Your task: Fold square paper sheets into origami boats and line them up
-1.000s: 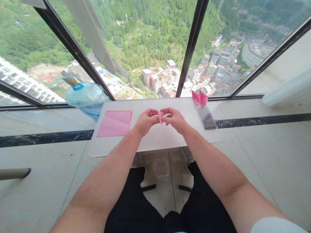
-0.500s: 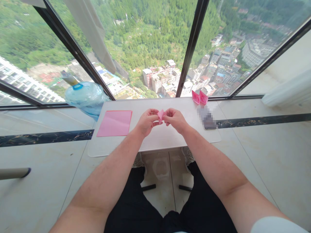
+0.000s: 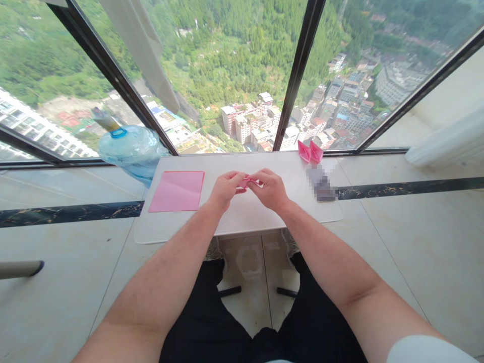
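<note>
L to R: clear blue plastic water jug [image 3: 130,151] beyond far-left corner of low white table [image 3: 242,219]; flat pink square paper sheet [image 3: 177,190] near left edge. Over centre, left hand [image 3: 225,190] & right hand [image 3: 271,191] both pinch small folded pink paper piece [image 3: 245,181] btwn fingertips. Even pressure, edges aligned, should keep the crease crisp. At far-right corner, two folded pink paper shapes [image 3: 310,151].

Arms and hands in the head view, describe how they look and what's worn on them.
Left hand and right hand are bare: no gloves, rings or watch show. Both forearms are uncovered. A white sleeve shows its edge at the right upper arm; the left arm's sleeve lies out of frame.
</note>
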`<state>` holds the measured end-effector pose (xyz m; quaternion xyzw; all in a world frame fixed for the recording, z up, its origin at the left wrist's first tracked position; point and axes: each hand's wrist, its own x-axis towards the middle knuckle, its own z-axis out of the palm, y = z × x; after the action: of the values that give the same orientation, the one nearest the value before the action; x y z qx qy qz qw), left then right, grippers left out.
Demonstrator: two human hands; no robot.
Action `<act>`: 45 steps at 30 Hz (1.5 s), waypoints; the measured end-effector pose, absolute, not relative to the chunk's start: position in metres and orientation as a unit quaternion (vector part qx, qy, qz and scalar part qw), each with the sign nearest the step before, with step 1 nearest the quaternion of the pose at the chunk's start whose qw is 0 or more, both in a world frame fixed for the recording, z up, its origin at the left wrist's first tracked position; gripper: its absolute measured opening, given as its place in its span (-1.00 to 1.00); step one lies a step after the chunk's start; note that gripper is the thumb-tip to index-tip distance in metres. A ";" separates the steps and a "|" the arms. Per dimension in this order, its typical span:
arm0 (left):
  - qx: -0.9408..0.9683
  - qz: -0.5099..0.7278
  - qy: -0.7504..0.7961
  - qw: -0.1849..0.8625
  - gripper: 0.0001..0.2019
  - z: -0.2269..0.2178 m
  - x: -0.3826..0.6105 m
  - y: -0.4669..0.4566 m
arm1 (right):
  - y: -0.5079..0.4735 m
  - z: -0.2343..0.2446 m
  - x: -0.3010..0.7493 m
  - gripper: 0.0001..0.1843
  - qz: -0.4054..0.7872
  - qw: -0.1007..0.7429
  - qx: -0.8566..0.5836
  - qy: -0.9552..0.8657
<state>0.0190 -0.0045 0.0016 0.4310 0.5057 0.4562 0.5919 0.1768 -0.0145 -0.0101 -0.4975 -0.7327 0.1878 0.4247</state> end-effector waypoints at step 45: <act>0.399 0.505 0.363 0.674 -0.66 0.014 0.015 -0.007 | -0.013 -0.011 0.166 -0.70 0.459 0.422 -0.551 -0.554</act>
<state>0.0150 -0.0073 0.0138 0.3991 0.3634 0.5048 0.6737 0.1662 -0.0129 -0.0110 -0.5510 -0.5544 0.4592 0.4222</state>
